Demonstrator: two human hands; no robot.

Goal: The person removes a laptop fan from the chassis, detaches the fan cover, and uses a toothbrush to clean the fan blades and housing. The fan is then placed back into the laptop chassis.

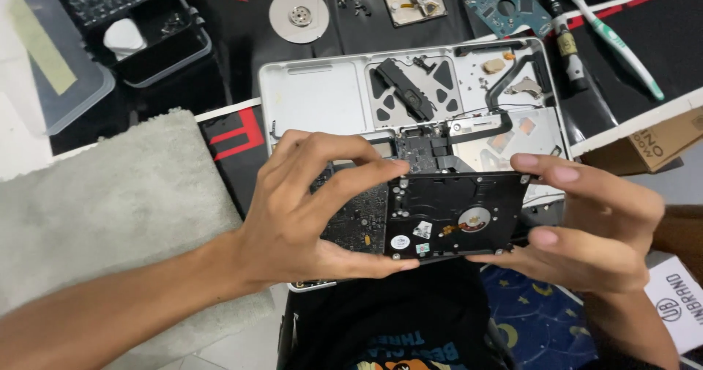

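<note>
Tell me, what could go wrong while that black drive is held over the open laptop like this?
1. The drive is pinched only at its edges by the left hand and right hand; a slip could drop it onto the laptop.
2. Fingers lie close to the drive's bare underside; touching it might harm it.
3. Loose screws lie on the mat and could easily scatter.
</note>
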